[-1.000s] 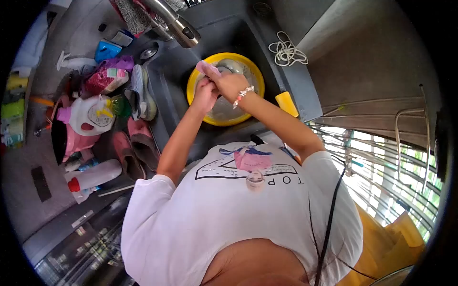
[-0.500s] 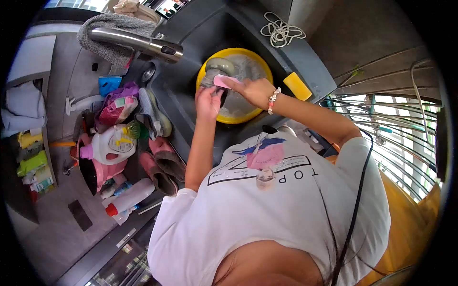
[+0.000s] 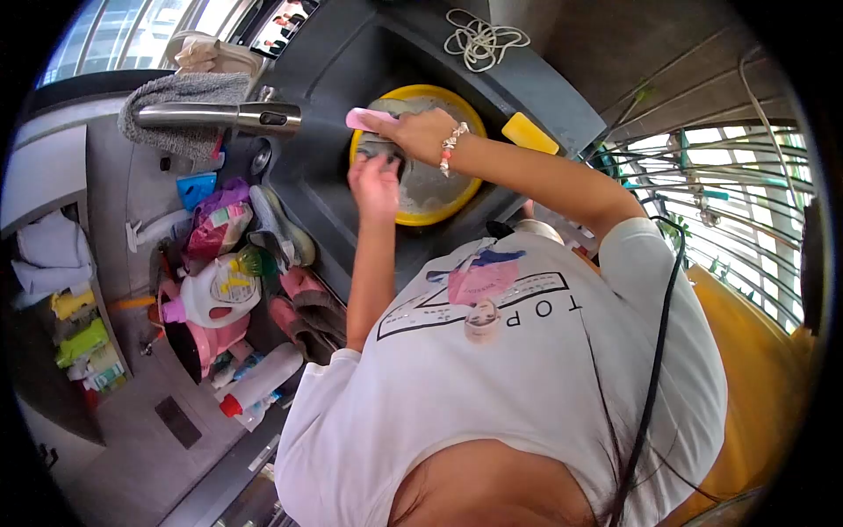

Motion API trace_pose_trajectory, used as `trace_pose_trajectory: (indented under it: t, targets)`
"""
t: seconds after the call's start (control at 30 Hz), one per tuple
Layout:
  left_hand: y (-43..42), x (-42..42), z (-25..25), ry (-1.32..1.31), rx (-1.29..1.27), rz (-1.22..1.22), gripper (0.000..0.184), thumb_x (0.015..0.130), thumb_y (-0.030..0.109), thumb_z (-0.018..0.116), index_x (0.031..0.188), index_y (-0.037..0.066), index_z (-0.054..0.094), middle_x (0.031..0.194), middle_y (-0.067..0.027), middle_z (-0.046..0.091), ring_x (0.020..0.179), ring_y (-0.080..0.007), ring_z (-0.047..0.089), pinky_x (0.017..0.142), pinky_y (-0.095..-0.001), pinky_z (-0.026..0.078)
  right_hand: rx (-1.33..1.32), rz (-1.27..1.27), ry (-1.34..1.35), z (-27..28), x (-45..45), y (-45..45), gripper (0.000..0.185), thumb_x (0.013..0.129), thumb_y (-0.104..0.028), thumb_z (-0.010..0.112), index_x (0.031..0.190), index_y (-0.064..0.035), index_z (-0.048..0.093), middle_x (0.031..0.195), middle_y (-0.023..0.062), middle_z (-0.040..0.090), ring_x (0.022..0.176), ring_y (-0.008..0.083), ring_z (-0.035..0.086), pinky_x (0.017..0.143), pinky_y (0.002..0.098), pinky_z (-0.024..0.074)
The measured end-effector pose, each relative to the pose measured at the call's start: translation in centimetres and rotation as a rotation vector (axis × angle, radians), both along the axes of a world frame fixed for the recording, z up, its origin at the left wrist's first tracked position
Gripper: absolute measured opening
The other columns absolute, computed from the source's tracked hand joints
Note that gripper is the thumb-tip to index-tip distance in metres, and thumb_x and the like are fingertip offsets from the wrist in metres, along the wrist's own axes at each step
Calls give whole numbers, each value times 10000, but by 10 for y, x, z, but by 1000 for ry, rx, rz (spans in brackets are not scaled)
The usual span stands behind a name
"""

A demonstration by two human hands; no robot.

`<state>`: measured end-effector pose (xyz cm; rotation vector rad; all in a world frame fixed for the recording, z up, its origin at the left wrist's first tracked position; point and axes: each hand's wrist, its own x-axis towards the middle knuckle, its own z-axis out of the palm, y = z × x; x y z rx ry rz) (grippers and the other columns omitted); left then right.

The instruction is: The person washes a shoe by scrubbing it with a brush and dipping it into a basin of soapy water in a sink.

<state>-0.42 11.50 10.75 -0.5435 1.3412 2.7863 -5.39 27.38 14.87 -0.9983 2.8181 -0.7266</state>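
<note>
Left of the round yellow basin (image 3: 426, 219) lies a grey-and-white shoe (image 3: 283, 227). At the basin's left rim, the left hand (image 3: 376, 183) meets a dark-grey soft shoe (image 3: 378, 147) inside; blurred fingers, grip cannot be determined. Over the basin, the right hand (image 3: 421, 134) grips a flat pink tool (image 3: 367, 118). Right of the basin: a yellow rectangular block (image 3: 529, 133).

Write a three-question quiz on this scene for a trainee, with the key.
1. True or false: the cord lies in the basin.

2. Multiple choice: on which of the person's sides does the bracelet show?
A) left
B) right
C) both

3. Fill in the colour: the right hand holds an object that is ____.

Key:
1. False; the cord lies on the sink's edge, outside the basin.
2. B
3. pink
</note>
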Motion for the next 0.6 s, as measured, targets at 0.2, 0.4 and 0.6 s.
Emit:
trace_pose_trajectory:
  t: [0.2,0.4,0.6]
  targets:
    - [2,-6,10,-42,36,66,331,769,-68,449,1086,10,504,1113,-127,554,1064,-251,535,942,-419,418,45,-29,-176,-14,19,21,524,889,-208,385,1379,-339,255,775,145,639,677,314,647,550,428,494]
    - [-15,-10,-12,1,130,28,319,795,-67,441,1099,13,495,1120,-126,550,1067,-253,527,919,-399,437,-115,14,-87,-28,17,10,519,886,-255,438,1373,-335,278,739,139,630,602,327,612,521,424,476]
    - [-44,-4,-17,-103,448,104,239,804,-8,488,1035,-3,550,1068,-127,600,1027,-266,548,879,-396,455,-426,-140,-232,-84,47,49,486,882,-265,545,1339,-178,403,924,145,631,731,256,626,639,347,486]
